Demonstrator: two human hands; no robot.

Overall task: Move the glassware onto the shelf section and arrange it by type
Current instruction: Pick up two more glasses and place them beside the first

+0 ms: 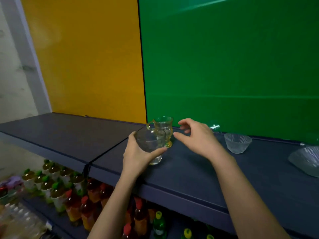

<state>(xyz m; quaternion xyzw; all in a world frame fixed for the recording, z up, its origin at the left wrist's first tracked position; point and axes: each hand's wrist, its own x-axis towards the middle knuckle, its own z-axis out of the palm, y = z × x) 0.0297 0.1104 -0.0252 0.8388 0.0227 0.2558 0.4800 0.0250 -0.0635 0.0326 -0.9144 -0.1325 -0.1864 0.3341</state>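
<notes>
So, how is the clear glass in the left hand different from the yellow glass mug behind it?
The clear glass is colourless and shows no handle; the yellow mug is amber-tinted with a handle on its left. The left hand grips the clear glass; the mug stands free on the shelf. Both are patterned glass and upright.

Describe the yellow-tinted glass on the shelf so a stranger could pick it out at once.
Find the dark shelf where the orange wall panel meets the green one. Just right of that seam, at the back, stands the yellow glass, upright, partly behind the clear cup held in the left hand. Unlike the colourless bowls to its right, it is amber-tinted with a handle.
</notes>
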